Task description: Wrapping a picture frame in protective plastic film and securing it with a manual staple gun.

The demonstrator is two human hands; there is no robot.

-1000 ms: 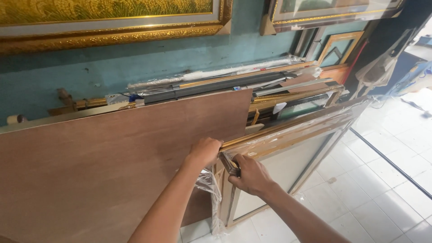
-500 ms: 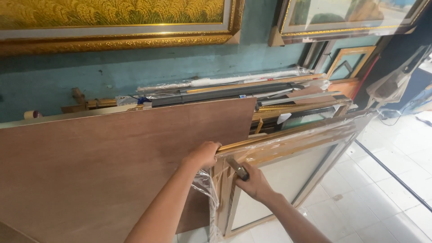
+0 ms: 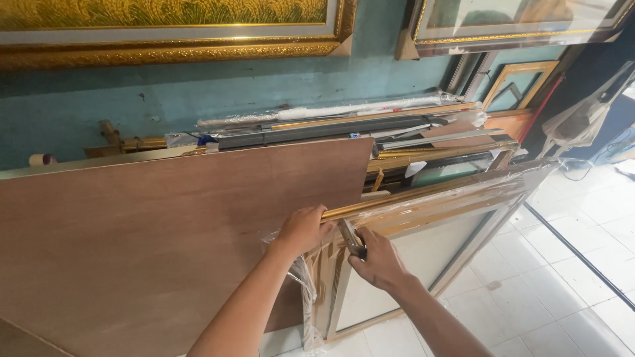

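Your left hand (image 3: 303, 228) is clenched over the top corner of a gold picture frame (image 3: 423, 228) wrapped in clear plastic, its fingers curled around the frame's upper rail. The frame stands on the white tiled floor (image 3: 562, 284), tilted back and leaning against a stack of other frames and a large brown plywood sheet (image 3: 165, 244), which stands just to its left and partly behind it. Your right hand (image 3: 378, 263) sits just below and beside the left one, against the frame's upper rail near the same corner. Its fingers are closed on a small dark tool (image 3: 351, 238), held upright with its upper end touching the rail; what kind of tool it is cannot be told. Loose plastic wrap (image 3: 305, 291) hangs down from the corner under your left wrist. Behind the frame, long strips of moulding (image 3: 344, 129) in gold, black and plastic wrap lie across the top of the stack, against a blue-green wall (image 3: 198, 89). Two framed paintings with ornate gold borders hang on that wall above, one on the left (image 3: 185, 39) and one on the right (image 3: 516, 26).
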